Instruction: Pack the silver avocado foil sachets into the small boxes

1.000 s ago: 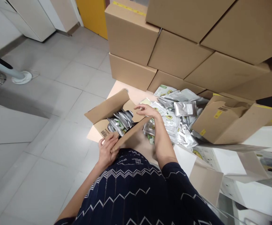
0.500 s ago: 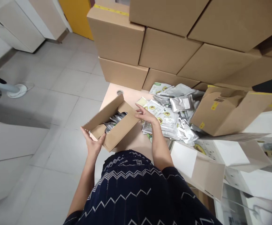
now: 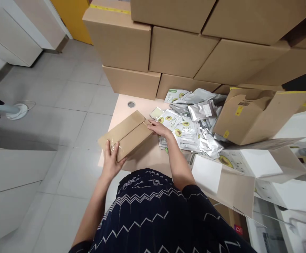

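A small brown cardboard box sits at an angle on the pale table, its long top flaps folded down and meeting along a seam. Clear, shiny tape shows at its left end. My left hand grips that end, fingers over the top flap and the tape. At the opposite end, my right hand holds the box's right edge with its fingers on the flap. The flaps hide whatever is inside. Just beyond my right hand lies a pile of silver and white pouches, some printed with avocados.
Large cardboard cartons are stacked along the table's back. An open carton leans to the right of the pouches. Open white-lined boxes stand at the lower right. A round hole pierces the table near its left edge.
The small box's long flaps have folded down, covering the dark packets that showed inside. My left hand has moved from the raised flap's edge onto the top. My right hand remains at the right end.
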A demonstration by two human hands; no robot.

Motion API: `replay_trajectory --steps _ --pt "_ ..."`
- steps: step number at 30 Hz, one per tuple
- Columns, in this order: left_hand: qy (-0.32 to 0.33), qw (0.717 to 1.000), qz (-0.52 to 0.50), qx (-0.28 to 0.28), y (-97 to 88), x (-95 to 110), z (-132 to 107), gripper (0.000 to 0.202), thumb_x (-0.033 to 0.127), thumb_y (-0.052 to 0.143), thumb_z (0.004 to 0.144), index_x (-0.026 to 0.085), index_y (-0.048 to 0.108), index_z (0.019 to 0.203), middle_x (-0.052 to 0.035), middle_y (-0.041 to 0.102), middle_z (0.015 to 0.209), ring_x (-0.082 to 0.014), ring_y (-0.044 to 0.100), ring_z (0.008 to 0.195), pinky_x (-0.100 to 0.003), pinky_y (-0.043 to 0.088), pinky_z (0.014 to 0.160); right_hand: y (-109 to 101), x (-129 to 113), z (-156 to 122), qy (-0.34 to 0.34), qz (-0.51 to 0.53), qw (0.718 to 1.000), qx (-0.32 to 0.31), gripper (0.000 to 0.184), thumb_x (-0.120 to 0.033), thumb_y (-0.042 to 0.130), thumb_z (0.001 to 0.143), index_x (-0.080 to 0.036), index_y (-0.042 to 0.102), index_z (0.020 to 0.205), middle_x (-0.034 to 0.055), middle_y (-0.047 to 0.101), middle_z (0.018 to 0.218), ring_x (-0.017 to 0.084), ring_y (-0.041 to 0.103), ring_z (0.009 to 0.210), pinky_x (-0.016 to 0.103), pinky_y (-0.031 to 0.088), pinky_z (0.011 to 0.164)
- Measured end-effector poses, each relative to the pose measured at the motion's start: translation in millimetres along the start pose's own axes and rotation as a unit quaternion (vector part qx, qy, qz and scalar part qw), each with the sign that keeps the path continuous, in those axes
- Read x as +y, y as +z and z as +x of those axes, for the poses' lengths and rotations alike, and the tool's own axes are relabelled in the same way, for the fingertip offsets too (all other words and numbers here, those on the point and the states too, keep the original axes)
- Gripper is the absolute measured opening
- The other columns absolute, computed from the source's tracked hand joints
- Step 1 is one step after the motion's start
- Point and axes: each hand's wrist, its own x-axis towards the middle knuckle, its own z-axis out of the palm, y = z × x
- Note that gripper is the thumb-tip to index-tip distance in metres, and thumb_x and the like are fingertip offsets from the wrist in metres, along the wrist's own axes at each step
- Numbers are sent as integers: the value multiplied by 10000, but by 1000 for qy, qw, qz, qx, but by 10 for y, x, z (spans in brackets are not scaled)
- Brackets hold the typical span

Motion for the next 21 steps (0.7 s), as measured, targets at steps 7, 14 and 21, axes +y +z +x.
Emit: replay_trajectory --steps 7,14,21 --pt "21 997 1 -80 -382 -522 1260 864 458 817 732 262 464 1495 -141 200 1679 -362 267 1528 -500 314 1222 142 -131 323 -8 40 993 111 639 -512 568 891 -289 505 1487 79 597 1380 260 610 1163 372 585 838" --pt "21 985 71 -155 -363 -321 2382 1151 333 831 671 153 190 1609 -215 122 1682 -379 186 1548 -524 248 1238 -46 -253 805 -27 32 978 205 665 -562 502 928 -250 441 1512 95 572 1410 285 512 1313 450 475 1067" --pt "39 970 152 -186 -301 -192 2817 1083 239 770 667 142 229 1601 -226 97 1683 -409 174 1545 -582 237 1212 -201 -366 908 -19 33 967 253 472 -393 485 968 -194 548 1392 106 644 1276 265 584 1186 445 472 1060"
